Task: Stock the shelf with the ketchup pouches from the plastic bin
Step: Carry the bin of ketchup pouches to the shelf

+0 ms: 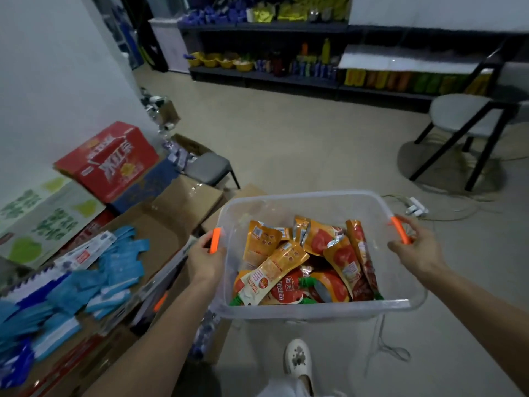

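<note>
Nearest the camera, a white perforated shoe [297, 361] stands on the pale grey floor [286, 156], just below the near wall of a clear rectangular plastic bin [315, 309]. The bin is held off the floor between both hands. The left hand [204, 259] curls its fingers round the orange clip handle [215, 240] on the bin's left rim. The right hand [415, 247] grips the matching orange handle [398, 230] on the right rim.

Inside the bin lie the orange-and-red ketchup pouches [286, 270] with green spout caps. They are heaped loosely and overlap, crowded toward the near wall and the right wall. The far left corner of the bin's bottom shows bare.

Left of the bin, open brown cardboard boxes [171, 216] sit on the floor. One holds a pile of blue-and-white flat packets [114, 270]. Behind them a red printed carton [108, 161] rests tilted on a dark blue carton [148, 184] against the white wall.

Beyond the bin's right rim, a white power strip [415, 209] with trailing cords lies on the floor. Farther off stands a chair with a grey seat and black legs [458, 116].

Along the far wall runs a dark, low shelf unit [272, 27]. Its lower shelf carries yellow bowls [220, 61] at the left end; the other goods there are too blurred to name.
</note>
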